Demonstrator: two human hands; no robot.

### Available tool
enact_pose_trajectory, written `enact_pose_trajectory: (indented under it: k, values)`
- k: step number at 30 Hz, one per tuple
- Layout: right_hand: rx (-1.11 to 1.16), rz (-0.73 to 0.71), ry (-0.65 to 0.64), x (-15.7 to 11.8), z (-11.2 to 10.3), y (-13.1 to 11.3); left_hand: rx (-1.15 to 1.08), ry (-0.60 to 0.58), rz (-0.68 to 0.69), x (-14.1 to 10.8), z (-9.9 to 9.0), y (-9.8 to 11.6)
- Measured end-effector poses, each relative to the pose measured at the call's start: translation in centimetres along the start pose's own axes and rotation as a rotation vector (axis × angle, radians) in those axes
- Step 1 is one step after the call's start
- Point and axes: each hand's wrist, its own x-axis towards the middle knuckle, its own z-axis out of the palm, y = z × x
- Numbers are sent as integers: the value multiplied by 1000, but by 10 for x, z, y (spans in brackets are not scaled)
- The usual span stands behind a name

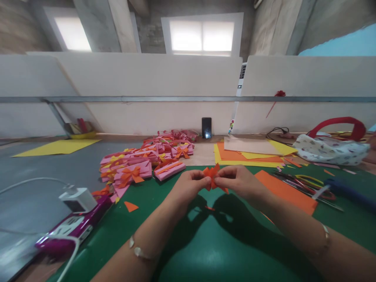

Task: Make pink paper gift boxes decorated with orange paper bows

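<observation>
Between my hands, just above the green mat [205, 250], is a folded orange paper bow [214, 176]. My left hand [192, 186] pinches its left side between thumb and fingers. On its right side, my right hand [239, 182] pinches the paper in the same way. A small orange paper strip [209, 208] lies on the mat below them. Nearby on the left sits a pink folded paper piece with an orange band [169, 170]. Beside it is a heap of pink paper pieces [135, 168] with orange and yellow bows.
Orange sheets [289, 192] lie at right beside scissors and tools [311, 188] and a blue glue gun [352, 194]. A phone [206, 128] leans on the back panel. At left are a purple power strip [76, 227] with a white charger [78, 200] and a yellow sheet [55, 147].
</observation>
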Motion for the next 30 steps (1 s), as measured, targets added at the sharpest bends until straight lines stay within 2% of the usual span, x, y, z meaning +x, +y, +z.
enact_pose_trajectory:
  k: [6, 12, 16, 23, 27, 30]
  values:
    - [49, -46, -76, 1, -1, 1, -145, -22, 11, 3, 0, -6]
    - [-153, -213, 67, 0, 0, 6, -124, -11, 13, 9, -1, -13]
    - [-183, -162, 105, 1, 1, 5, -122, -27, -10, 6, -1, -9]
    - [4, -59, 43, 3, 2, 1, -305, -104, -90, -2, -1, 0]
    - [82, -83, 20, 3, 0, 4, -407, -183, -133, -3, -4, 2]
    - [142, -126, -26, 4, -2, 7, -411, -183, -175, -4, -6, 3]
